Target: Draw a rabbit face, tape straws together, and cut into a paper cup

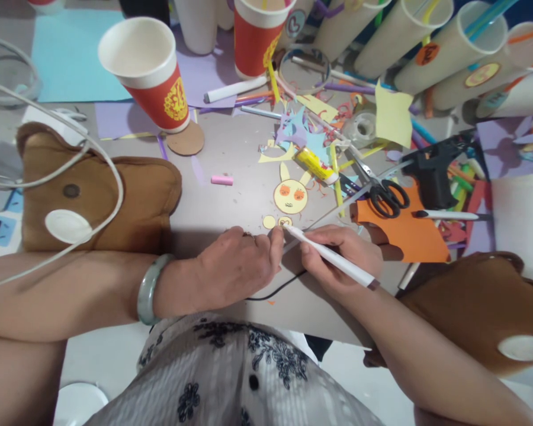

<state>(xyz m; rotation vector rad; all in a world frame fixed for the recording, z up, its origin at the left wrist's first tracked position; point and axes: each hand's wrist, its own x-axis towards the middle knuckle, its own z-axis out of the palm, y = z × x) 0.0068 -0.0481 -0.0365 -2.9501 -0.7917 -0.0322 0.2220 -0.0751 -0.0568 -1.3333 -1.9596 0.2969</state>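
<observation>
My right hand (340, 254) grips a white marker pen (342, 260), its tip on a small yellow paper circle (285, 222) that bears a drawn mark. The fingers of my left hand (242, 260) are curled, with a fingertip pressing at the lower edge of that circle. Beside it lies a second, plain yellow circle (269, 222). Just above rests a yellow paper rabbit face (290, 196) with orange eyes and a drawn mouth. A yellow glue stick (315, 164) lies above the face, and its pink cap (222, 180) is off to the left.
Black-handled scissors (388, 198), a glue gun (433, 174) and orange paper (408, 231) lie to the right. Red paper cups (153, 89) and white tubes (404, 35) stand at the back, among paper scraps. Brown cushions (102, 195) flank the work area; a white cable (115, 171) crosses the left one.
</observation>
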